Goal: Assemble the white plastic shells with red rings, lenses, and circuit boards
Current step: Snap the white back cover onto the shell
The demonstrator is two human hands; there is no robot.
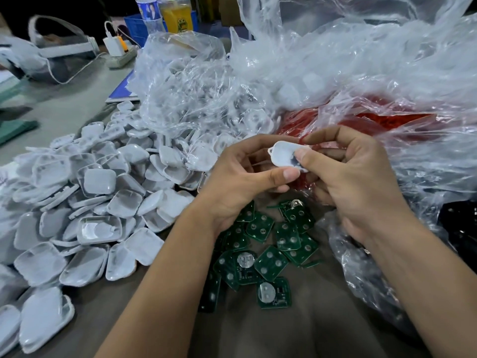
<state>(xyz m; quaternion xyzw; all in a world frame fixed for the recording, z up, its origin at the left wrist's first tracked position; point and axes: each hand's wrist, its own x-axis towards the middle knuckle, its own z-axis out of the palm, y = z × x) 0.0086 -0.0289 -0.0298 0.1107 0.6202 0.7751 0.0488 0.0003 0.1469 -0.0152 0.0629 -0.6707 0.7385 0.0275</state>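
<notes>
Hands over a table (296,329) crowded with parts, one white shell (285,155) pinched between them.
Nearest, green circuit boards (268,257) lie scattered under the wrists, with a big heap of white shells (85,202) to the left; above those the left hand (240,182) and right hand (356,177) both grip the shell, thumbs and fingers curled round it; beyond, clear plastic bags (335,81) crowd in, one holding red rings (387,120).

hands: left (240,177) and right (353,171) pinch one white shell (282,156) | circuit boards (268,251) below
</notes>
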